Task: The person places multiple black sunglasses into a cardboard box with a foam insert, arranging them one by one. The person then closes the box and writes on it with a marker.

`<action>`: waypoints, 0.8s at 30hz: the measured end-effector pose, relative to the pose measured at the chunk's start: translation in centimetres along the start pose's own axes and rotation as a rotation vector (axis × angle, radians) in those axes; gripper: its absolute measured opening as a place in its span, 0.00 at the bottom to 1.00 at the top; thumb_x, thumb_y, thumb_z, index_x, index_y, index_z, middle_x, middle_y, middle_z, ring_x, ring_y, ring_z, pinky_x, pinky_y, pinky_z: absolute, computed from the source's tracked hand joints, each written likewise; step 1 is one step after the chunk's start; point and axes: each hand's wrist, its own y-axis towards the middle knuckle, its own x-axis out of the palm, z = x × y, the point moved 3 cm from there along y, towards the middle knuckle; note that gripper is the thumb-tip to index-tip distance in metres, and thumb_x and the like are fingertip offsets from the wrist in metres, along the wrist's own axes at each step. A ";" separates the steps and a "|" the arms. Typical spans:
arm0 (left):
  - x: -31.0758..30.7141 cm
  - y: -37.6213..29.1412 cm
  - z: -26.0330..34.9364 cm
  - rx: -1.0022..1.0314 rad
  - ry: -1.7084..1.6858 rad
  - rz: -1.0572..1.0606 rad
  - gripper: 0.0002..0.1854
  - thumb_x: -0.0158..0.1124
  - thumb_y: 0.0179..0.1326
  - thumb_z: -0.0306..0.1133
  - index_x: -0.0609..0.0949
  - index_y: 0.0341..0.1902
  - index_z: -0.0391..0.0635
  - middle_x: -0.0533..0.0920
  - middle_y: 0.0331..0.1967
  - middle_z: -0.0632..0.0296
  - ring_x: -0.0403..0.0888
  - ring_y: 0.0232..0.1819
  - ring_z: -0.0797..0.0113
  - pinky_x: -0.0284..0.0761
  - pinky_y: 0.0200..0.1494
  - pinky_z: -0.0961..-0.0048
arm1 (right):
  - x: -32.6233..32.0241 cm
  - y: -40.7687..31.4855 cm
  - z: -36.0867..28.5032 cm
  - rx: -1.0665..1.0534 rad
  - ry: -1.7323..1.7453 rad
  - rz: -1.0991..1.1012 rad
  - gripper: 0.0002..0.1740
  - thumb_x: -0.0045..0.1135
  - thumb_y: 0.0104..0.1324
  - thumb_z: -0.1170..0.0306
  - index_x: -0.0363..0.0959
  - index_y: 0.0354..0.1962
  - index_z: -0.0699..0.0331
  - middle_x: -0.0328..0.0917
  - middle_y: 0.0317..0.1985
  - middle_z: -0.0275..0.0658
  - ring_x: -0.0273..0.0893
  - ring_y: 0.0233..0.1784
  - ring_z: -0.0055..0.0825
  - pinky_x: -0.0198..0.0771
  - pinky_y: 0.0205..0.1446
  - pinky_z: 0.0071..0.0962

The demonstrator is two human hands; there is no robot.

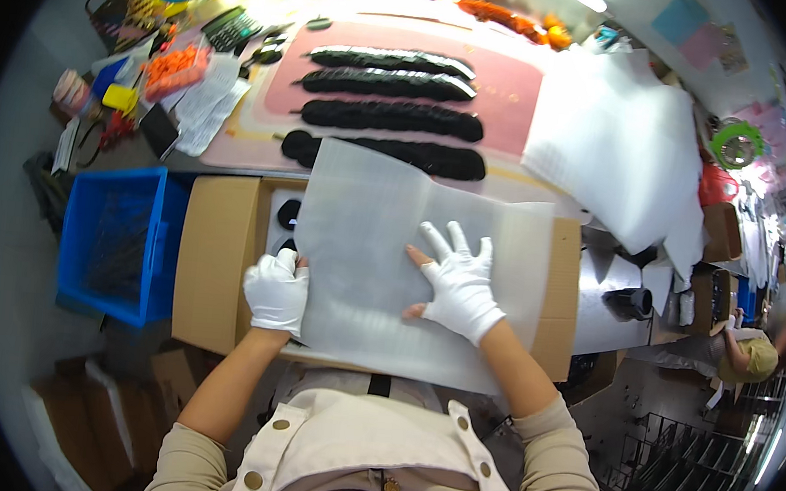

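A translucent white foam sheet [365, 243] lies over an open cardboard box [216, 265] in front of me. My left hand [277, 291], in a white glove with a bare thumb tip, has its fingers curled at the sheet's left edge; whether it pinches the sheet I cannot tell. My right hand [463, 287], gloved with some fingertips bare, rests spread on top of the sheet. Round black items [289, 214] show in the box beside the left edge; the rest of the contents is covered. Beyond the box, several black fuzzy strips [393, 118] lie in rows on a pink mat [510, 108].
A blue plastic crate [154, 253] stands left of the box. Behind it are a clear tub of orange pieces [177, 72], papers [212, 107] and a calculator [232, 29]. White foam sheets [606, 138] are heaped at the back right. A person [751, 354] is at the far right.
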 end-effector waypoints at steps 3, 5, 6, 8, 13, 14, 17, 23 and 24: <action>-0.6 -1.1 -2.8 0.249 0.250 -0.054 0.04 0.63 0.55 0.32 0.78 0.27 0.50 0.76 0.23 0.60 0.77 0.33 0.57 0.72 0.40 0.59 | 3.9 2.0 -0.9 0.005 -0.059 0.032 0.47 0.66 0.53 0.36 0.68 0.68 0.42 0.51 0.79 0.37 0.46 0.82 0.45 0.39 0.73 0.74; -0.3 -0.9 -2.8 0.172 0.236 -0.073 0.02 0.60 0.58 0.30 0.79 0.33 0.49 0.80 0.33 0.63 0.78 0.41 0.59 0.72 0.48 0.57 | 5.3 2.1 -1.0 0.036 -0.142 0.260 0.46 0.65 0.54 0.37 0.69 0.67 0.47 0.54 0.77 0.38 0.51 0.79 0.45 0.41 0.72 0.73; -0.2 -0.8 -2.0 0.246 0.083 0.041 0.16 0.69 0.45 0.29 0.81 0.41 0.45 0.80 0.46 0.58 0.76 0.54 0.53 0.69 0.59 0.51 | 5.8 1.9 -1.3 -0.054 -0.072 0.335 0.46 0.66 0.53 0.38 0.70 0.66 0.48 0.56 0.77 0.39 0.52 0.79 0.46 0.41 0.72 0.72; 1.6 -1.3 0.2 0.463 -0.061 -0.094 0.30 0.71 0.51 0.37 0.78 0.60 0.50 0.70 0.69 0.56 0.61 0.73 0.49 0.50 0.72 0.38 | 7.0 0.7 -2.2 -0.228 -0.003 0.306 0.45 0.67 0.52 0.38 0.72 0.64 0.48 0.58 0.75 0.39 0.53 0.78 0.46 0.42 0.72 0.72; 5.7 -1.6 0.8 0.183 0.075 -0.342 0.40 0.58 0.61 0.63 0.71 0.73 0.54 0.61 0.76 0.56 0.52 0.77 0.47 0.42 0.72 0.30 | 8.6 -1.0 -3.2 -0.118 -0.115 0.104 0.41 0.65 0.52 0.37 0.75 0.61 0.45 0.60 0.73 0.36 0.55 0.76 0.49 0.44 0.70 0.74; 5.7 -1.0 0.4 0.176 0.051 -0.372 0.40 0.59 0.60 0.62 0.72 0.72 0.52 0.62 0.75 0.55 0.53 0.76 0.46 0.43 0.71 0.31 | 8.2 -0.9 -2.5 -0.105 -0.077 0.135 0.41 0.69 0.50 0.41 0.76 0.60 0.44 0.61 0.73 0.38 0.55 0.75 0.49 0.43 0.70 0.74; 2.8 4.2 -1.2 0.175 -0.154 -0.132 0.35 0.71 0.52 0.50 0.78 0.62 0.44 0.68 0.69 0.51 0.60 0.72 0.46 0.52 0.72 0.40 | 5.9 0.7 1.9 -0.280 -0.081 0.124 0.46 0.76 0.45 0.46 0.74 0.62 0.48 0.61 0.72 0.42 0.60 0.72 0.47 0.50 0.71 0.67; 1.9 21.8 -4.2 0.255 0.043 -0.215 0.16 0.68 0.53 0.34 0.82 0.45 0.44 0.80 0.48 0.51 0.78 0.53 0.49 0.77 0.55 0.57 | -1.9 11.3 11.5 0.013 0.363 0.792 0.64 0.87 0.34 0.66 0.58 0.68 0.67 0.65 0.66 0.47 0.67 0.68 0.44 0.62 0.75 0.35; 2.3 22.5 -3.9 0.342 0.006 -0.276 0.12 0.68 0.51 0.33 0.82 0.41 0.45 0.80 0.44 0.52 0.78 0.50 0.49 0.76 0.54 0.56 | -1.9 13.0 9.7 0.005 0.263 0.798 0.63 0.88 0.33 0.64 0.60 0.67 0.66 0.66 0.65 0.47 0.66 0.69 0.43 0.62 0.75 0.36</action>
